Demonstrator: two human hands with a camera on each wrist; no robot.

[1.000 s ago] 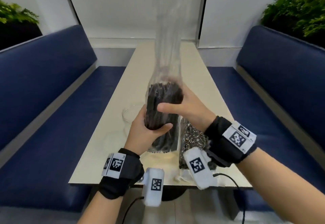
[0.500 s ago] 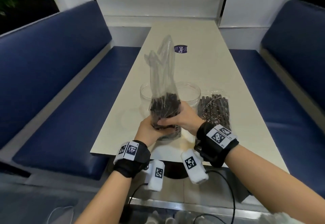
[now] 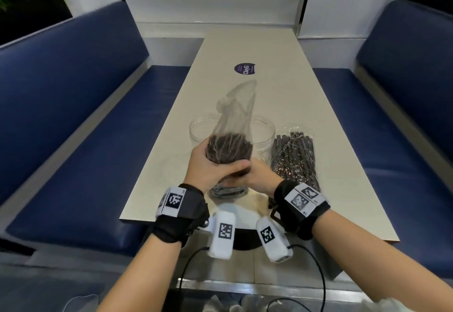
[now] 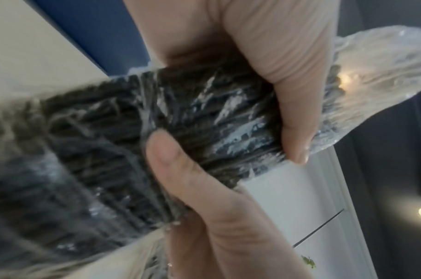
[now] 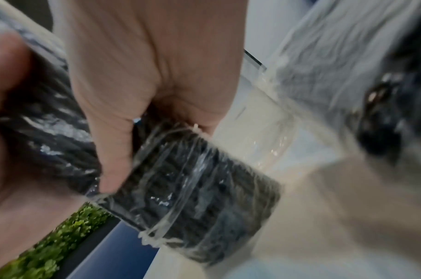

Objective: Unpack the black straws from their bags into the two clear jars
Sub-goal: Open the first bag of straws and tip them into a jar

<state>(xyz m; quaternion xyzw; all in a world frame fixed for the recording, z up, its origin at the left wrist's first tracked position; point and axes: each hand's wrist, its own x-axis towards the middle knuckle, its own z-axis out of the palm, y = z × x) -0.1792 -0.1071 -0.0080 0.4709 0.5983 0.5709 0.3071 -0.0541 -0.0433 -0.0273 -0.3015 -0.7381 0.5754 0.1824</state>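
Note:
An opened clear bag of black straws stands upright over the front of the table, its empty top sticking up. My left hand wraps the bundle from the left, thumb across the front. My right hand grips it lower on the right. The left wrist view shows thumb and fingers curled round the bag; in the right wrist view the bag is blurred. Two clear jars stand just behind it. A second bag of straws lies flat to the right.
The beige table runs away from me with a round purple sticker far down it. Blue benches flank both sides. The table's front edge lies just below my wrists.
The bag has come down from in front of my face to low over the table's front. My right hand slid from the bundle's top to lower, under the left thumb.

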